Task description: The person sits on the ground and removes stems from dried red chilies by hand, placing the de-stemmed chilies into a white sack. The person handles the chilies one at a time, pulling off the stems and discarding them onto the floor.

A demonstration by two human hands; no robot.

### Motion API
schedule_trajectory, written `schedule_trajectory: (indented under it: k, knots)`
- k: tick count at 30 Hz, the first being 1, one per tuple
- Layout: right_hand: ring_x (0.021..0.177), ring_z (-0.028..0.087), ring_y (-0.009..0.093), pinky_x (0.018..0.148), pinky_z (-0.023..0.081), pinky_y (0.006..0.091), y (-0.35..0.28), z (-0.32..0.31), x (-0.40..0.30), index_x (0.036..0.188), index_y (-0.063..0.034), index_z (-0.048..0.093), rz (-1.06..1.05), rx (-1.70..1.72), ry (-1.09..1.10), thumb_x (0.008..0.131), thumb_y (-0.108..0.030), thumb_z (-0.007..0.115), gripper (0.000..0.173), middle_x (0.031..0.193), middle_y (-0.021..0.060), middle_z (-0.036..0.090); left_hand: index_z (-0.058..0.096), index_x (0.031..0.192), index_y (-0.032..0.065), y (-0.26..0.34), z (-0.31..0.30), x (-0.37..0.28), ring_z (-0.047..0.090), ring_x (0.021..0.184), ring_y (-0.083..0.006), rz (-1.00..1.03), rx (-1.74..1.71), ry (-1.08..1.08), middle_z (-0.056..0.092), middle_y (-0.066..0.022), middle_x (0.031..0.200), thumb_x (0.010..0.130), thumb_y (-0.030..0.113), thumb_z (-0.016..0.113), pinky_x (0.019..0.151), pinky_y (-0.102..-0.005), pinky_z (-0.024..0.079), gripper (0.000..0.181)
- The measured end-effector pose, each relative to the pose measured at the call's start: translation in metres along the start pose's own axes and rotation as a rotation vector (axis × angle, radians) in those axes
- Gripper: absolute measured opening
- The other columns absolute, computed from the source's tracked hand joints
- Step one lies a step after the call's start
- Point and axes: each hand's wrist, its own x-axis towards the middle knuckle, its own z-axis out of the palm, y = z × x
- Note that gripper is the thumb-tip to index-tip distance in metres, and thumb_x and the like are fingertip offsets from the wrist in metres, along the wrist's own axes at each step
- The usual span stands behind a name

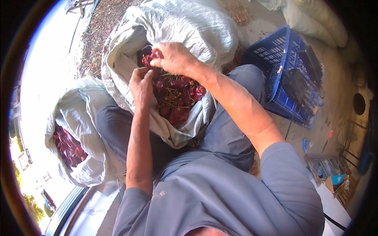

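A large white woven sack [183, 32] lies between my legs with its mouth rolled open. Inside it are many dark red dried peppers [178, 84] with stems. Over the sack's mouth, my right hand [174, 57] grips some dried red peppers [152, 56] between thumb and fingers. Just below and to the left, my left hand [143, 82] has its thumb and forefinger close together beside those peppers; whether it pinches a stem is too small to tell. At the left stands a smaller white woven sack [88, 118], holding red pepper pieces [69, 147].
A blue plastic crate [277, 88], with black objects and a cable over its side, is to the right of my knee. Full pale sacks [316, 20] lie at the top right. Stems and red scraps [99, 38] cover ground at the upper left. An open cardboard box [335, 183] sits lower right.
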Motion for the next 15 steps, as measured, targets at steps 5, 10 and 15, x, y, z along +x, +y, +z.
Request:
schedule_trajectory:
  k: [5, 10, 15]
  knots:
    - [0.101, 0.067, 0.036, 0.087, 0.051, 0.0465, -0.034, 0.036, -0.040, 0.095, -0.0042, 0.063, -0.384, -0.041, 0.193, 0.082, -0.020, 0.072, 0.022, 0.092, 0.0167, 0.070, 0.062, 0.106, -0.0001, -0.007, -0.017, -0.054, 0.061, 0.081, -0.0100, 0.021, -0.193, -0.046, 0.068, -0.0052, 0.093, 0.092, 0.002, 0.061, 0.074, -0.0256, 0.050, 0.014]
    - [0.119, 0.058, 0.031, 0.106, 0.039, 0.0601, -0.080, 0.025, -0.080, 0.084, -0.0072, 0.062, -0.625, -0.389, 0.495, 0.085, -0.017, 0.066, 0.010, 0.098, 0.0083, 0.068, 0.062, 0.124, 0.0030, -0.002, -0.037, -0.091, 0.059, 0.092, -0.0083, 0.079, -0.407, -0.164, 0.066, -0.0035, 0.110, 0.098, 0.011, 0.059, 0.078, -0.0240, 0.050, 0.027]
    - [0.124, 0.058, 0.027, 0.109, 0.037, 0.0600, -0.099, 0.032, -0.120, 0.086, -0.0074, 0.063, -0.558, -0.600, 0.420, 0.087, -0.018, 0.065, 0.011, 0.101, 0.0070, 0.070, 0.067, 0.120, -0.0004, 0.008, -0.051, -0.117, 0.062, 0.079, -0.0095, -0.011, -0.626, -0.130, 0.069, -0.0044, 0.098, 0.100, 0.016, 0.062, 0.071, -0.0256, 0.053, 0.026]
